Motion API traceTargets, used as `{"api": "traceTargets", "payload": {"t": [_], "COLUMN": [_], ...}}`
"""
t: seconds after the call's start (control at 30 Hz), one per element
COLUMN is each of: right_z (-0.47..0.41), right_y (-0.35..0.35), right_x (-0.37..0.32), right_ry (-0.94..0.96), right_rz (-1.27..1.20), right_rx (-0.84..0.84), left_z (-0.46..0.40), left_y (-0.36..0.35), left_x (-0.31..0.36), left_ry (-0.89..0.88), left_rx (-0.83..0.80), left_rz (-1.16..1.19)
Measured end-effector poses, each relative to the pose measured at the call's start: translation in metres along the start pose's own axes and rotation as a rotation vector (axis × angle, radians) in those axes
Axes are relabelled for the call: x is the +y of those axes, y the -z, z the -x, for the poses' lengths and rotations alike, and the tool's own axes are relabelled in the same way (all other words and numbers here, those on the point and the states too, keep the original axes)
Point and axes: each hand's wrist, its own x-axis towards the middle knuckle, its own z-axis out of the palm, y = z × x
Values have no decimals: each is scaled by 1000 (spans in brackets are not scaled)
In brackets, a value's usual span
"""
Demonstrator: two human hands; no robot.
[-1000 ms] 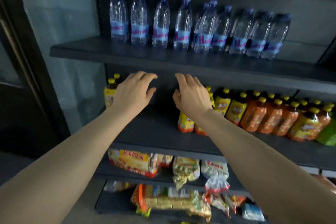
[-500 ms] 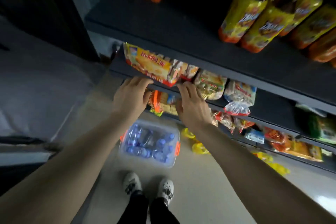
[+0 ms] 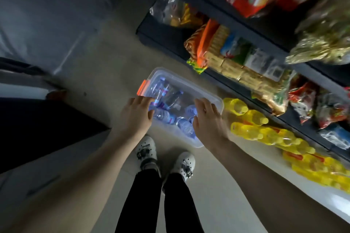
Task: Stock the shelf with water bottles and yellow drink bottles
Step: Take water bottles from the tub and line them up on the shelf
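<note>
Landmark: clear bin on the floor, just ahead of the person's white shoes.

Nearest: both arms reach down and forward over the bin. Left hand sits over the bin's left edge, beside the orange latch; fingers loosely spread, holding nothing. Right hand is over the bin's right half, fingers also apart and empty. Whether either hand touches the plastic I cannot tell; height above the bin is not readable from this angle.

In the bin: water bottles lying on their sides, jumbled, long axes mostly running across the bin at a slant, caps pointing different ways. They lie between the two hands and just ahead of the fingertips, so either hand is about equally near. Judgement: the next grasp means going down into the bin and wrapping across a bottle's body, not its cap.

Right of the bin: yellow drink bottles lying in a row on the floor, nearer the right hand.

Beyond the bin: the shelf, its lower tiers packed with snack packets, blurred.
</note>
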Motion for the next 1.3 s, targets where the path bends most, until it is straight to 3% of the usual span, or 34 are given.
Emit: {"api": "traceTargets", "payload": {"t": [0.13, 0.27, 0.63, 1.07, 1.2, 1.3], "right_z": [-24, -47, -108, -133, -121, -108], "right_y": [-94, -167, -296, -317, -288, -247], "right_x": [7, 3, 3, -2, -1, 5], "right_ry": [77, 122, 170, 237, 36, -124], "right_rz": [91, 70, -74, -112, -232, -343], "right_rx": [-175, -237, -477, -578, -515, -451], "left_z": [-1, -7, -40, -44, -43, -43], "left_y": [-72, -134, -231, -247, -245, -231], "left_x": [-45, -79, -112, -121, -123, -120], "left_ry": [43, 59, 147, 120, 137, 149], "left_rx": [-11, -13, 88, 102, 49, -90], "left_rz": [-21, -70, -184, -184, -195, -216]}}
